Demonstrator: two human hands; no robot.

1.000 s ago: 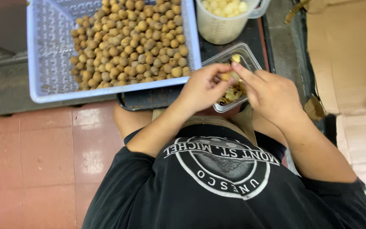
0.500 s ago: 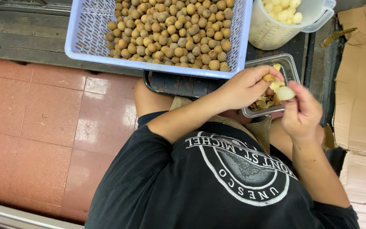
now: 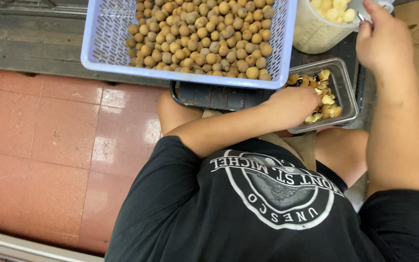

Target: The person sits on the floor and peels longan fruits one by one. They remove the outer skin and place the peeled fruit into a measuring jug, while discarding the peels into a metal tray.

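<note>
Hands first: we log the right hand (image 3: 381,41) now raised to the rim of the white tub (image 3: 316,31), away from the clear tray (image 3: 343,92) where it was working half a second ago beside the left. Its fingers are curled together around a thin metal tool (image 3: 361,17), of which only the tip shows; whether a peeled fruit also sits in the fist, we cannot tell. Half a second ago a pale peeled piece sat in that hand; we now see none there, and the pale peeled fruits (image 3: 333,9) lie in the tub just beside its knuckles. We judge one fruit is finished and is being dropped, or is just dropped, among them.

The left hand (image 3: 294,104) stays low, resting on the near rim of the clear tray, fingers bent down into the brown shells and scraps (image 3: 321,97). We cannot tell if it pinches anything.

Outward: the blue basket (image 3: 185,75) of unpeeled brown fruits (image 3: 204,39) stands just beyond the left hand, its front wall overlapping a dark tray (image 3: 209,97) beneath. The unpeeled fruits are near the left hand and apart from the right. The red tiled floor (image 3: 49,145) lies to the left.
</note>
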